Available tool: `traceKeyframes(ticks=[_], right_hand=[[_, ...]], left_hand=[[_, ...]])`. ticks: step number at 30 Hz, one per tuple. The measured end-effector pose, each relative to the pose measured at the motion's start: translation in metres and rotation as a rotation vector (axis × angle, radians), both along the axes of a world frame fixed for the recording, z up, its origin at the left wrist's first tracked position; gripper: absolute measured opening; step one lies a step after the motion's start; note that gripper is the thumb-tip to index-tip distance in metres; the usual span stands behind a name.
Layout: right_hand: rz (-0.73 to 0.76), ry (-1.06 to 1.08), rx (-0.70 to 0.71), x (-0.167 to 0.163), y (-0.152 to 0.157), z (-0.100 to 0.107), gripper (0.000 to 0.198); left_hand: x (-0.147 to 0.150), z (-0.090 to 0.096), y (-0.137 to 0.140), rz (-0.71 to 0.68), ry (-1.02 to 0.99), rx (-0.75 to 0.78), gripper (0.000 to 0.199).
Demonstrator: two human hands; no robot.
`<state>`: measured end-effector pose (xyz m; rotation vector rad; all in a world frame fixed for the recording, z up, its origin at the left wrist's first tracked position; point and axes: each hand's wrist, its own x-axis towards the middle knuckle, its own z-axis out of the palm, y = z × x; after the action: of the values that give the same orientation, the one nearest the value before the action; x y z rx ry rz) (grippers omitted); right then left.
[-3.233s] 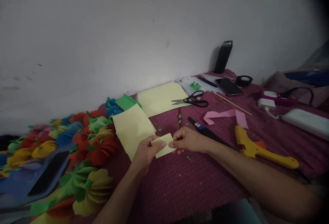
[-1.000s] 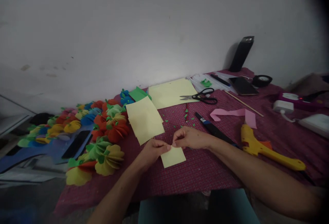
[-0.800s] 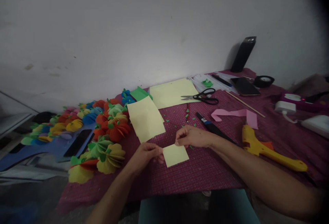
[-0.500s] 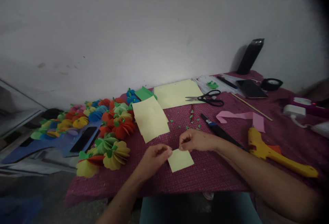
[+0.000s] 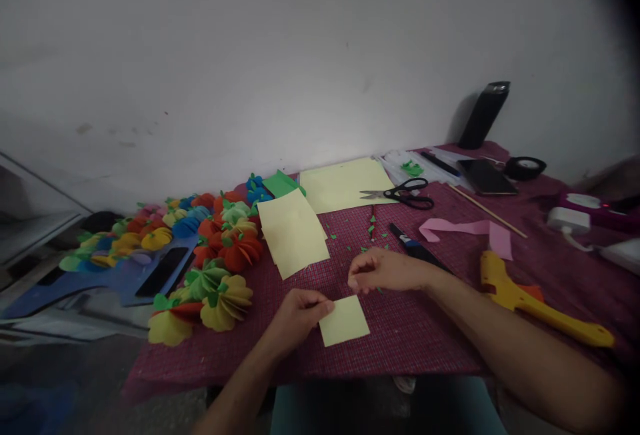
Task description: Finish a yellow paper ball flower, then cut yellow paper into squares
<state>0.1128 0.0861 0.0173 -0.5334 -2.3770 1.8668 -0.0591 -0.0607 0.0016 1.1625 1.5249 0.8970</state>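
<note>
My left hand pinches the left corner of a small pale yellow square of paper between thumb and fingers. The square lies close over the tablecloth near the front edge. Just beyond its upper corner is my right hand, apart from the paper. Its fingers are curled loosely, with a small gap to the thumb and nothing visible between them. Larger pale yellow sheets lie ahead of my left hand. Green paper scraps are scattered beyond my right hand.
Colourful folded-paper pumpkins crowd the left side. Black-handled scissors rest on a large yellow sheet. To the right are a dark-handled tool, pink ribbon, a yellow glue gun, a phone and a black bottle.
My right hand has let go of the small yellow square, which my left hand has drawn slightly left and toward me. The right hand has stayed nearly in place.
</note>
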Motion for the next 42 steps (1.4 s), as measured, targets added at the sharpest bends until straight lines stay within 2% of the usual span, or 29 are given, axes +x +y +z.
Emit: traceKeyframes(ticks=[4, 11, 17, 19, 22, 24, 30, 37, 42], right_hand=[[0.086, 0.005, 0.116, -0.009, -0.012, -0.008, 0.019], [0.104, 0.005, 0.073, -0.009, -0.011, -0.022, 0.013], [0.009, -0.014, -0.083, -0.001, 0.002, -0.011, 0.016], [-0.023, 0.016, -0.049, -0.001, 0.002, -0.005, 0.018], [0.014, 0.039, 0.065, -0.004, -0.004, -0.002, 0.022], [0.052, 0.027, 0.125, -0.007, -0.010, -0.006, 0.020], [0.090, 0.034, 0.173, -0.010, -0.015, -0.018, 0.014], [0.053, 0.014, 0.176, -0.003, -0.006, -0.012, 0.016], [-0.012, 0.017, 0.080, -0.004, -0.004, -0.009, 0.016]], left_hand=[[0.009, -0.002, 0.004, -0.034, 0.076, 0.032, 0.031], [0.010, -0.002, 0.006, -0.035, 0.064, 0.019, 0.030], [-0.003, 0.003, 0.001, 0.037, -0.057, -0.020, 0.031], [-0.005, 0.002, 0.000, 0.054, -0.062, -0.021, 0.030], [-0.001, 0.001, 0.001, 0.032, -0.034, -0.001, 0.031], [0.004, 0.000, 0.003, 0.015, 0.011, 0.025, 0.031], [0.011, -0.001, 0.012, -0.074, 0.046, 0.058, 0.029], [-0.006, 0.003, 0.005, -0.010, -0.019, -0.006, 0.030], [-0.016, 0.005, -0.004, 0.216, -0.083, 0.030, 0.029]])
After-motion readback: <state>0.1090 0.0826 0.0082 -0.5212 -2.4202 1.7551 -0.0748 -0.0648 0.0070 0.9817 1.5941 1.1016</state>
